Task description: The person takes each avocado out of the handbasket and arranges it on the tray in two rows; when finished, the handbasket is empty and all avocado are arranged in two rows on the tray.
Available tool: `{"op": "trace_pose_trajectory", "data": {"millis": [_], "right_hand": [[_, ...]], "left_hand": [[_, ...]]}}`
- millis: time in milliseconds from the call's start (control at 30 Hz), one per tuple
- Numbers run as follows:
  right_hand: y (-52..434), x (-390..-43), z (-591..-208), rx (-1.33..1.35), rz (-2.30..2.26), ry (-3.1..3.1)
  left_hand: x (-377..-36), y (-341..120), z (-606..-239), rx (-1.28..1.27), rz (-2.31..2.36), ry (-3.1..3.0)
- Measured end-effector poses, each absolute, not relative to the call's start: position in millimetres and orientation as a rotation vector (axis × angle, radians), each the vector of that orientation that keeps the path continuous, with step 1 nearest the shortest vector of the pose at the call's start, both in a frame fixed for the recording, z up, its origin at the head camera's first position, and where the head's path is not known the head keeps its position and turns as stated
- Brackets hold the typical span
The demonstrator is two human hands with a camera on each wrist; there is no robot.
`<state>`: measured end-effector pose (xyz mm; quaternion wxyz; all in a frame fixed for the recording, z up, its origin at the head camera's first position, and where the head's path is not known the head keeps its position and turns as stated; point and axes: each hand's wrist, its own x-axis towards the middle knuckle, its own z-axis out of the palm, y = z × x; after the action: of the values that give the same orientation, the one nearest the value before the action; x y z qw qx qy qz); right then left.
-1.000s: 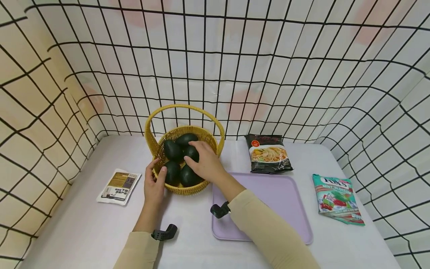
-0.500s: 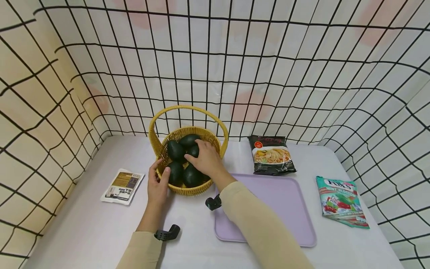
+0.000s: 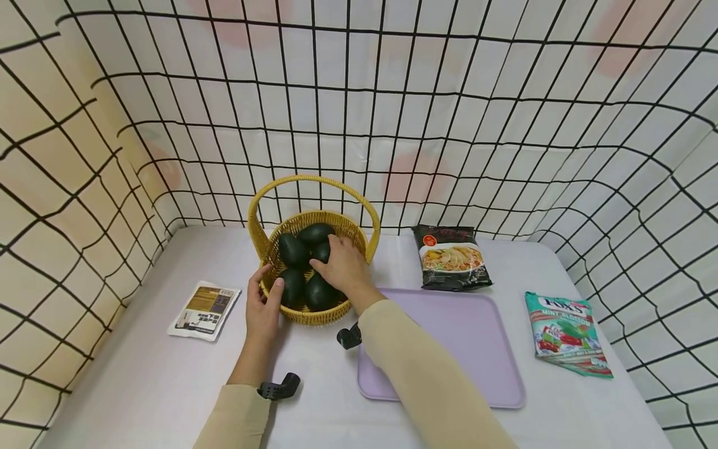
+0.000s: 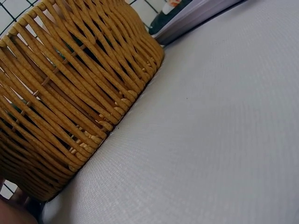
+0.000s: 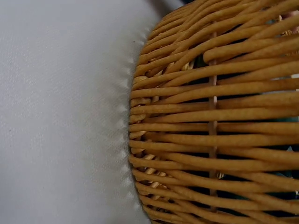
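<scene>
In the head view, a yellow wicker basket (image 3: 316,318) with a tall hoop handle holds several dark green avocados (image 3: 293,251). My left hand (image 3: 262,312) grips its left rim, the thumb over the edge and the fingers along the outer side. Over the right part of the basket my right hand (image 3: 344,268) reaches in, thumb and fingers curled round an avocado (image 3: 321,252) that it partly covers. Woven basket wall (image 4: 79,88) fills much of the left wrist view, with a bit of my left hand at the lower left corner. Only basket wall (image 5: 215,116) and tablecloth show in the right wrist view.
Right of the basket lies a lilac tray (image 3: 465,349), partly under my right sleeve. Behind it is a black noodle packet (image 3: 453,259). A green candy bag (image 3: 569,337) lies far right, a white-and-brown pouch (image 3: 204,312) left. Black wire mesh (image 3: 359,134) surrounds the table.
My right hand has settled slightly lower into the basket around the avocado, and its wrist has shifted left. The left hand keeps its place on the rim. The view has shifted slightly.
</scene>
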<state>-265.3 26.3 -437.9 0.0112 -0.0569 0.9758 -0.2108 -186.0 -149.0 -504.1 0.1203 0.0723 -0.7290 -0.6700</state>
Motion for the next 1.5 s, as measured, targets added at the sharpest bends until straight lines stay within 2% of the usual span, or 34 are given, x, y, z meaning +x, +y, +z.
{"op": "trace_pose_trajectory", "data": {"millis": [367,767,1200,1500], "right_hand": [[29,-267,-438,-0.318,-0.731,2.974],[26,-265,-441,-0.222,-0.703,2.912],[26,-267,-439,-0.251,-0.749,2.901],[29,-266,-441,-0.247,-0.874,2.898]], "left_hand": [[-187,-148,-501,0.214,-1.971,-2.129],[-184,-148,-503,0.230,-1.983,-2.128],[-185,-149,-503,0.228,-1.984,-2.118],[-181,-146,-488,0.250,-2.014,-2.139]]}}
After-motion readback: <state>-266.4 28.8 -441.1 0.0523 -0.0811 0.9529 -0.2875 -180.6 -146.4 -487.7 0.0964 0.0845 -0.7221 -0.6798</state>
